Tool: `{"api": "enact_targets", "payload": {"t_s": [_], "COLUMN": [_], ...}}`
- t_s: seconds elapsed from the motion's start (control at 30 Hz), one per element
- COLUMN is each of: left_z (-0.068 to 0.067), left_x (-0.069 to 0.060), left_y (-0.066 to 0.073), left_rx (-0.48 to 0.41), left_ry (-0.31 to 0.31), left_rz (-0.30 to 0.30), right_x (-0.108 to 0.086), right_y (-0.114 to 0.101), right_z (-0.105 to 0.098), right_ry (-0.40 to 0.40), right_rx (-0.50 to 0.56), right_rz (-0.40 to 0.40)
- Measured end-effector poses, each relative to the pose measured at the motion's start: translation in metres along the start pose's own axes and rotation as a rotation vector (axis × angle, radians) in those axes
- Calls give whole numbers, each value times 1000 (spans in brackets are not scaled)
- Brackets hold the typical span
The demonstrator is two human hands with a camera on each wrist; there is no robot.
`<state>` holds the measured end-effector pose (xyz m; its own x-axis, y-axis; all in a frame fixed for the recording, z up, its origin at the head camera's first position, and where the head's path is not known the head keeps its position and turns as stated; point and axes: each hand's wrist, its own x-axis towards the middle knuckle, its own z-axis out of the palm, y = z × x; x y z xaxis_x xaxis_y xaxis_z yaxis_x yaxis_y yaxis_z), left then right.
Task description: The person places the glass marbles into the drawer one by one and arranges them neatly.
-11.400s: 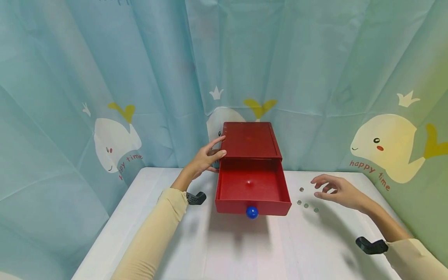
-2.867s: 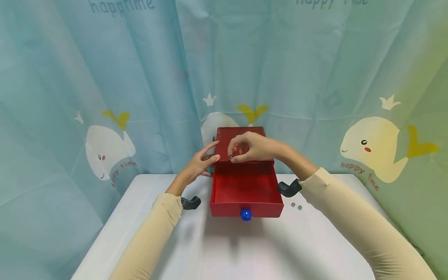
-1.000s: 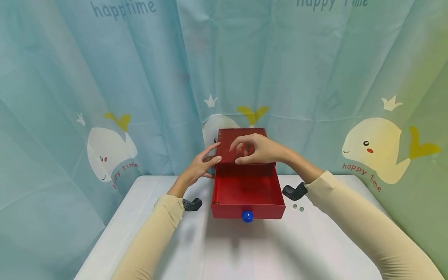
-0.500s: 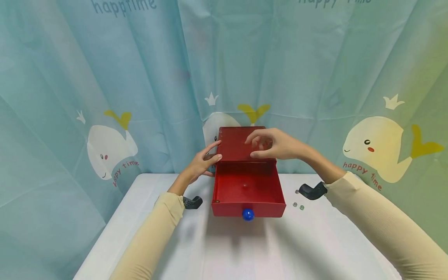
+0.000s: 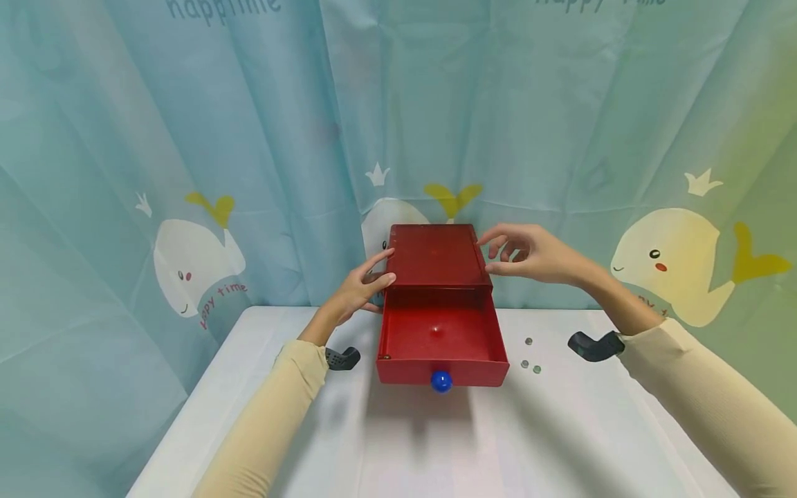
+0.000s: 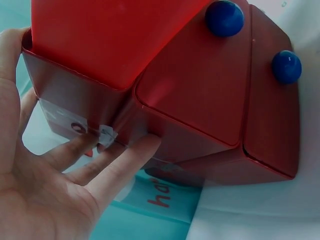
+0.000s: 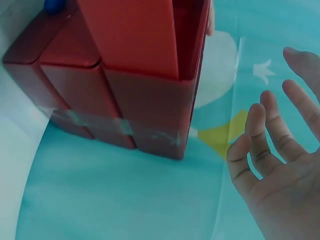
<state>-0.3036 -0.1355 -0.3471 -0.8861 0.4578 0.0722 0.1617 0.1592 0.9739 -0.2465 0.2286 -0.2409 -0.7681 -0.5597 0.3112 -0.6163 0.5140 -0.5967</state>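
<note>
A red drawer cabinet stands in the middle of the head view. Its top drawer is pulled out, with a blue ball knob on the front. One small round bead-like piece lies in the drawer's front left corner. My left hand steadies the cabinet's left side, fingers spread; in the left wrist view its fingertips touch the red wall. My right hand hovers at the cabinet's upper right, fingers loosely bent and holding nothing. The right wrist view shows a gap between that hand and the cabinet.
Three small round greenish, see-through pieces lie on the white table right of the cabinet. Lower drawers with blue knobs sit beneath the top one. A blue-green whale-print curtain hangs behind.
A small piece pinched in the right hand is now in the drawer's front left corner. The right hand has since drawn away to the right. My left hand stays on the cabinet.
</note>
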Motion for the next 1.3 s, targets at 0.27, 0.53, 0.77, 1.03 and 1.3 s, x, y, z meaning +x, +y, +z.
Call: {"api": "enact_targets", "payload": {"t_s": [0.27,0.53,0.77,1.03,1.3], "left_z": [0,2,1,1,2], "left_x": [-2,-4,-4,-3,-3], "left_y": [4,2,3,5,4], "left_rx": [2,1,0,5,2], "left_ry": [4,-11,-15,-2,-8], "left_rz": [-2,-1,7,-2,-1], "right_x": [-18,-41,-63,-87,-107], "right_y": [9,28,49,79,106], "right_z": [-7,-4,2,20,40], "right_ry": [59,118,152,156,129], "right_rx": [10,57,47,55,53], "right_rz": [57,46,94,146,222]}}
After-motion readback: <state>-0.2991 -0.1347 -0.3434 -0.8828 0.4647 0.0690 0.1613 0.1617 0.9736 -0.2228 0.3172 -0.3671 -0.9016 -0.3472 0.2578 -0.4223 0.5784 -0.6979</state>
